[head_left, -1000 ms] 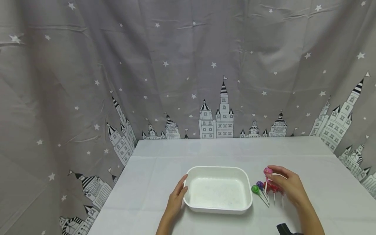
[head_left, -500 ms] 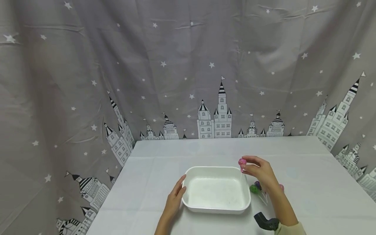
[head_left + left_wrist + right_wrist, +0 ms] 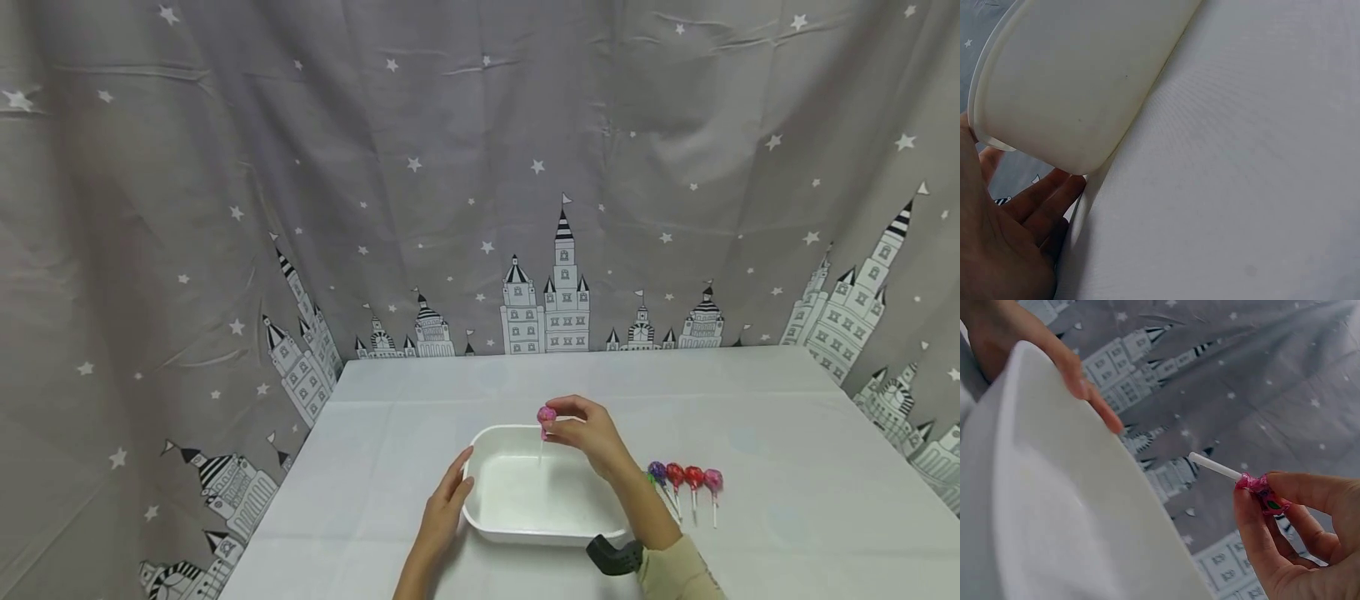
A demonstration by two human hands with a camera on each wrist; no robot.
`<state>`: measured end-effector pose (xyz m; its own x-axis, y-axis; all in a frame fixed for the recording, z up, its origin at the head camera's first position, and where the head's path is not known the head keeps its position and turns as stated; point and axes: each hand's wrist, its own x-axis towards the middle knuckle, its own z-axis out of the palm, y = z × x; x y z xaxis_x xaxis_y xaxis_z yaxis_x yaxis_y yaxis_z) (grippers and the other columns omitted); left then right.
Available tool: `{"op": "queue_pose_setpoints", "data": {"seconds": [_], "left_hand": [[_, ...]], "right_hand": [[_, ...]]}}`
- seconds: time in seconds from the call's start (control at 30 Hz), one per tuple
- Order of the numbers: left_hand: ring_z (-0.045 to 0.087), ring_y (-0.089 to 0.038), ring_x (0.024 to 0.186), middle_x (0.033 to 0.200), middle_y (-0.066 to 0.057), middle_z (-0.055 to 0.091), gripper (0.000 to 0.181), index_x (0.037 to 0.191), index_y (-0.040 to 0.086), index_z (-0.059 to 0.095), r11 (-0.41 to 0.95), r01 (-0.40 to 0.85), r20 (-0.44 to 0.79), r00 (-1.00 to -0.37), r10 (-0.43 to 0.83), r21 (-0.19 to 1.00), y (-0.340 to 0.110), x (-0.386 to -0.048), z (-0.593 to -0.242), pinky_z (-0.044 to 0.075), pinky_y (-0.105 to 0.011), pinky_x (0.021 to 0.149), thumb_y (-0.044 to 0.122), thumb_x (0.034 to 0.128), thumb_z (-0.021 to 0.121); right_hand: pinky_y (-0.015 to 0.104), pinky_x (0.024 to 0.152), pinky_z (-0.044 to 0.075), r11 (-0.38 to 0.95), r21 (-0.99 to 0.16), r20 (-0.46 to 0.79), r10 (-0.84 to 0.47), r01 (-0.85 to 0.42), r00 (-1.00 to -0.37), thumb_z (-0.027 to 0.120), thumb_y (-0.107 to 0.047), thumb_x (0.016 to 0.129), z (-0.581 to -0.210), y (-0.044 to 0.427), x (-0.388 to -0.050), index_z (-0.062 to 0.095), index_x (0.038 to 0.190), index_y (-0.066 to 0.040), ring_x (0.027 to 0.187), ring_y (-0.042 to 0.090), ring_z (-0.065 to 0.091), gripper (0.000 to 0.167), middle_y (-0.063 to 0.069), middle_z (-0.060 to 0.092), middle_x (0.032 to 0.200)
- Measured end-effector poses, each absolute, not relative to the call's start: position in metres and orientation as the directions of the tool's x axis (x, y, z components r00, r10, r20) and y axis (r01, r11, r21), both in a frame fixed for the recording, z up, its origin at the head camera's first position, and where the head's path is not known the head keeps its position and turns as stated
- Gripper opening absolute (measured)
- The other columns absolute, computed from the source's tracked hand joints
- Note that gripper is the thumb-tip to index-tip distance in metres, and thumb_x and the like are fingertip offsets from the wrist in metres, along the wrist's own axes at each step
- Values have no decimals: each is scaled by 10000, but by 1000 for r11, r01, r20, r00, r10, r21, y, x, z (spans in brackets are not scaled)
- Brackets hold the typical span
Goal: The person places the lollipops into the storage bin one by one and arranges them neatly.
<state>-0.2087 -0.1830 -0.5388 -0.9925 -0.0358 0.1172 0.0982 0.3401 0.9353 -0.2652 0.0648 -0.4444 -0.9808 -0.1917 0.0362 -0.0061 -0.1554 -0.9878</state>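
A white rectangular tray (image 3: 536, 537) stands on the table in the head view. My left hand (image 3: 444, 502) holds its left side, the thumb at the rim and the fingers along the outer wall; the left wrist view shows fingertips against the tray's underside (image 3: 1085, 87). Above the tray's far half, my right hand (image 3: 592, 433) pinches a pink-wrapped lollipop (image 3: 547, 414) by the candy end, its white stick pointing down. From the right wrist, the wrapper (image 3: 1264, 492) sits between thumb and fingers, apart from the tray.
Right of the tray lie several lollipops in a row: a purple one (image 3: 657, 472), two red ones (image 3: 693, 477) and a pink one (image 3: 713, 480). A green one (image 3: 651, 477) is mostly behind my right forearm. A grey castle-print curtain (image 3: 450, 208) hangs behind the table (image 3: 420, 400).
My right hand has carried the pink lollipop leftward from the group beside the tray to above the tray. The left hand has stayed on the tray's left side.
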Motion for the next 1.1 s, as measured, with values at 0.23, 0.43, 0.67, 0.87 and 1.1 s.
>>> {"op": "queue_pose_setpoints", "data": {"seconds": [0.23, 0.43, 0.67, 0.87, 1.1], "left_hand": [[330, -397, 1287, 1443, -84, 357, 444, 1390, 290, 414, 350, 113, 128, -991, -22, 930, -182, -209, -535, 282, -556, 1021, 356, 956, 476], [321, -439, 1274, 1433, -143, 353, 438, 1395, 202, 419, 319, 107, 114, -993, -5, 942, -182, -208, -528, 270, -577, 1016, 250, 965, 486], [323, -393, 1291, 1445, -78, 355, 434, 1399, 278, 402, 342, 124, 133, -991, -1, 931, -183, -210, -537, 280, -544, 1028, 297, 971, 465], [337, -375, 1289, 1441, -40, 367, 426, 1390, 308, 410, 322, 138, 144, -990, 6, 937, -183, -212, -541, 288, -537, 1027, 288, 968, 473], [378, -400, 1256, 1419, -90, 396, 427, 1383, 312, 421, 354, 139, 156, -988, -18, 925, -184, -211, -542, 310, -567, 999, 295, 961, 483]], "right_hand": [[390, 754, 544, -189, -979, -24, -265, 76, -964, 661, 81, 786, -459, 28, -273, 527, 1091, 133, 825, 268, 653, 337, 204, 589, 988], [399, 756, 543, -217, -966, -70, -300, 139, -951, 604, 114, 810, -470, 11, -278, 517, 1073, 150, 844, 289, 650, 280, 177, 626, 947], [402, 760, 542, -164, -970, -119, -329, 181, -937, 626, 129, 785, -487, -2, -278, 528, 1074, 147, 792, 194, 637, 306, 157, 622, 947], [373, 722, 554, -115, -983, -98, -348, 146, -932, 626, 168, 757, -497, -9, -275, 539, 1034, 161, 750, 201, 650, 291, 139, 647, 870], [340, 708, 557, -73, -991, -75, -372, 110, -925, 630, 178, 738, -503, -16, -273, 552, 1014, 170, 763, 202, 646, 287, 188, 631, 898]]}}
